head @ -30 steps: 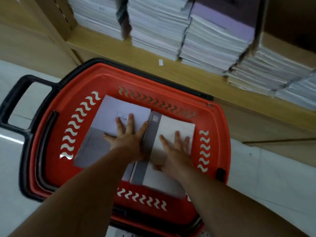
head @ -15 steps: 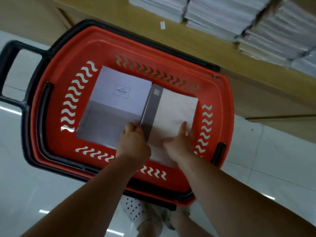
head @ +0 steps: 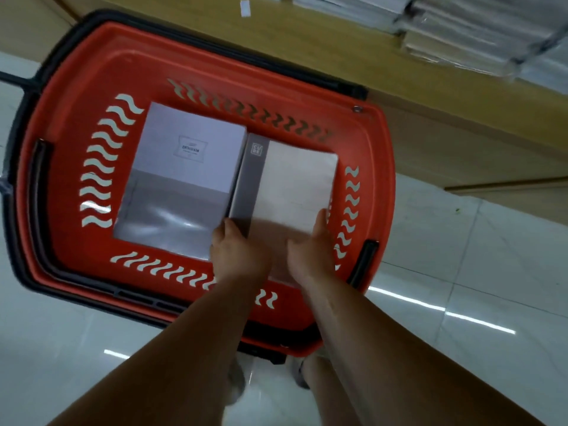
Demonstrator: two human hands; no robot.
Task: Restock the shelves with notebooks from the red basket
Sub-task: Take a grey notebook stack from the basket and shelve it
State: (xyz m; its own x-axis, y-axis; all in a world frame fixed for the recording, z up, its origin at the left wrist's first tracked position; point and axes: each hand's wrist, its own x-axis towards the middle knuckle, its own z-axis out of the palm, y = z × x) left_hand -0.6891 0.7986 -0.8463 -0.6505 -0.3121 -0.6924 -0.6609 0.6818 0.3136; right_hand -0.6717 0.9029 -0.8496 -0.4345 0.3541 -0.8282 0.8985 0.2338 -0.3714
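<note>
The red basket (head: 70,87) stands on the floor below the wooden shelf (head: 322,47). Inside lie two stacks of notebooks side by side. The left stack (head: 184,173) has a pale lilac cover with a small label. The right stack (head: 289,182) is beige with a grey spine strip. My left hand (head: 236,250) grips the near left corner of the right stack, fingers curled over its spine edge. My right hand (head: 310,250) grips its near right edge, thumb up along the side.
Stacks of wrapped notebooks (head: 461,29) sit on the shelf at the top right. A small white tag (head: 245,8) lies on the shelf board. Glossy white floor tiles (head: 461,272) surround the basket. The basket's black handle (head: 18,81) sticks out to the left.
Both hands slid from lying flat on the covers back to the near end of the right stack and closed around its edges. The view tilted down, so the shelf moved up.
</note>
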